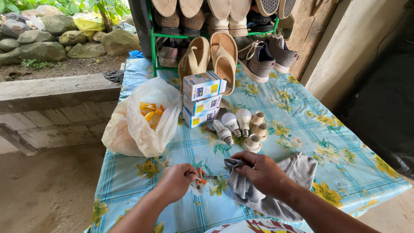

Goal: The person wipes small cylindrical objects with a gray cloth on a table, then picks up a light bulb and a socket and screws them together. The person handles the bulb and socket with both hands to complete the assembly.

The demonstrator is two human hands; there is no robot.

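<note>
Crumpled grey cloth (276,190) is pinched by right hand (263,172) fingers on the floral-covered desk (345,142); a small orange-handled tool (202,177) is clamped in left hand (177,181) fingers.

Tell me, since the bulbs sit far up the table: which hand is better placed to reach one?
The right hand, probably: it rests on the grey cloth just below the bulbs. The left hand holds an orange-handled tool, farther away.
</note>
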